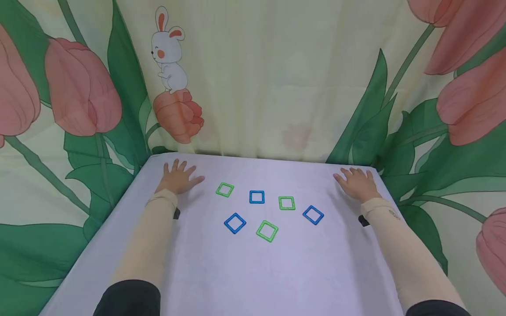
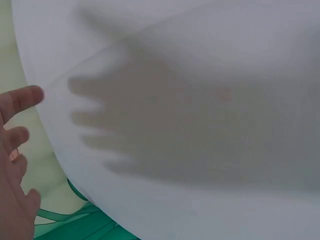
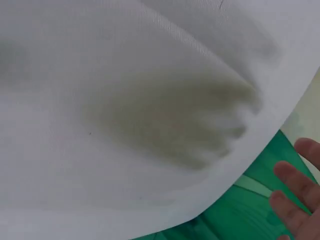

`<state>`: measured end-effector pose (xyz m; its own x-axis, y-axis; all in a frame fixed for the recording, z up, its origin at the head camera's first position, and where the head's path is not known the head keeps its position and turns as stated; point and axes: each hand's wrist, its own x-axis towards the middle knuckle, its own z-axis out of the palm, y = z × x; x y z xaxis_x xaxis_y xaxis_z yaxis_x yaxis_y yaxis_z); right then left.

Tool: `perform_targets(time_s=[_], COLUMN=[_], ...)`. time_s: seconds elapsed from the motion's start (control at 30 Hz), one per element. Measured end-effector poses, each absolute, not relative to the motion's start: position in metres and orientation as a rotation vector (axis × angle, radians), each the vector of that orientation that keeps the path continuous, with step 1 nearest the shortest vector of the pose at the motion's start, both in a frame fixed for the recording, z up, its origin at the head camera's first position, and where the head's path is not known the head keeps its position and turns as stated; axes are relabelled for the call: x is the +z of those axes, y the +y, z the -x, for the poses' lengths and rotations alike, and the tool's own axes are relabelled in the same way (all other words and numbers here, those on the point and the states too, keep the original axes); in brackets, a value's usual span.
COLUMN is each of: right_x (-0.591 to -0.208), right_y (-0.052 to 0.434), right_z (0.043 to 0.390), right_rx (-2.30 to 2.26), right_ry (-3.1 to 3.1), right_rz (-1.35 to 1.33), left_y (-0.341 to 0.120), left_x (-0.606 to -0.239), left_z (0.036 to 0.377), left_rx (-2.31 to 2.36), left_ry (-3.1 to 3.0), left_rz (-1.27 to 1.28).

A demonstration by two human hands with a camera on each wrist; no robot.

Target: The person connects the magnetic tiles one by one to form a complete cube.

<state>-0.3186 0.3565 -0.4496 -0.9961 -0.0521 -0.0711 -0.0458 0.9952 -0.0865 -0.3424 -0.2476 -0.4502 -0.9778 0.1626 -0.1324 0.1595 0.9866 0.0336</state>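
My left hand point(image 1: 178, 177) is spread over the far left part of the white table, holding nothing. Over the far right part is my right hand point(image 1: 357, 183), fingers spread and likewise holding nothing. Between the hands lie several square frames. Nearest the left hand is a green square frame point(image 1: 225, 189); a blue one point(image 1: 257, 197) and another green one point(image 1: 286, 203) follow to the right. The blue square frame point(image 1: 313, 215) turned on its corner is closest to the right hand. Nearer me lie a blue frame point(image 1: 235, 223) and a green frame point(image 1: 267, 231). Each wrist view shows spread fingers and the hand's shadow on the cloth.
A white cloth point(image 1: 237, 276) covers the table, whose far edge meets a hanging curtain point(image 1: 253, 87) printed with tulips and a rabbit. The curtain also runs along both sides. Small dark wrist cameras point(image 1: 363, 220) sit under the sleeves.
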Motion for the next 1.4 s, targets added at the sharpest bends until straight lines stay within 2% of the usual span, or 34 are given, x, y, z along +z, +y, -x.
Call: perform_targets(time_s=[0.33, 0.63, 0.83, 1.07, 1.4], right_x=[-0.462, -0.466, -0.471, -0.484, -0.491], right_y=[0.315, 0.265, 0.229, 0.183, 0.155], right_z=[0.313, 0.298, 0.272, 0.235, 0.217], right_rx=[-0.142, -0.165, -0.132, -0.113, 0.018], right_ry=[3.037, 3.050, 3.049, 2.979, 2.982], right_rz=[0.271, 0.444, 0.609, 0.734, 0.775], left_y=[-0.246, -0.199, -0.171, -0.139, -0.094], left_x=[-0.440, -0.440, -0.450, -0.455, -0.455], left_z=[0.331, 0.337, 0.339, 0.320, 0.290], left_rx=[0.079, 0.165, 0.270, 0.280, 0.100], left_ry=[2.756, 2.611, 2.555, 2.472, 2.525], left_rz=[-0.175, -0.102, -0.064, 0.060, -0.096])
